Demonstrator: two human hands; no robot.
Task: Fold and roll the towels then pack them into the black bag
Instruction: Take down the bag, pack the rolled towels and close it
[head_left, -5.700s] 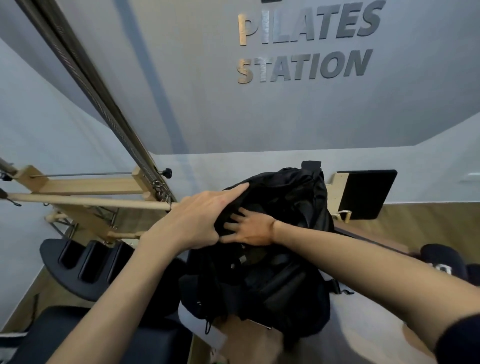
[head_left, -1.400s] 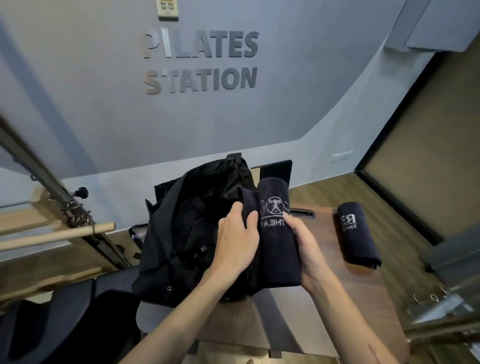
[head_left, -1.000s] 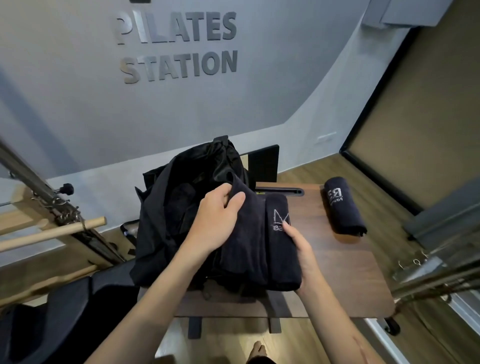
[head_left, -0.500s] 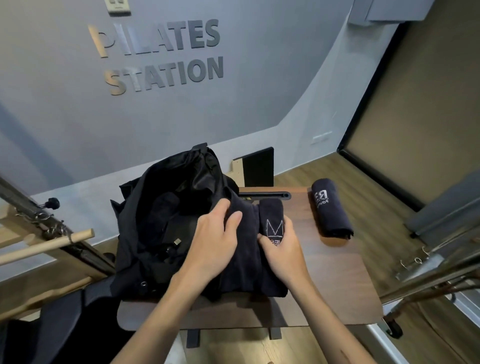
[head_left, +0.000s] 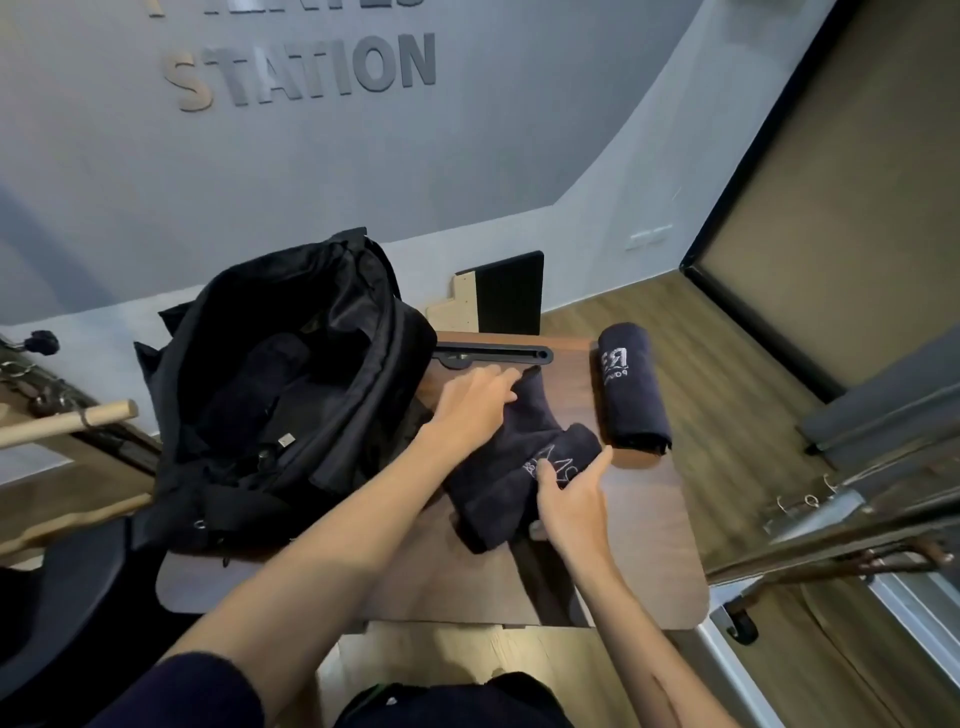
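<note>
The black bag (head_left: 291, 395) stands wide open on the left half of the wooden table (head_left: 649, 545). A dark navy towel (head_left: 498, 457) lies beside it at the table's centre, half rolled, with a white logo on the rolled part. My left hand (head_left: 475, 402) rests flat on the towel's far, unrolled end. My right hand (head_left: 571, 499) grips the rolled near end between thumb and fingers. A second navy towel (head_left: 631, 387), fully rolled, lies apart at the table's far right.
A black slotted handle (head_left: 493, 356) runs along the table's far edge, with a black padded board (head_left: 509, 293) behind it. A wooden bar (head_left: 67, 421) and pilates frame stand left. Metal rails (head_left: 857, 499) cross at the right.
The towel has come away from the bag's side and now lies lower and further right on the table. Both hands moved with it, the left reaching further out.
</note>
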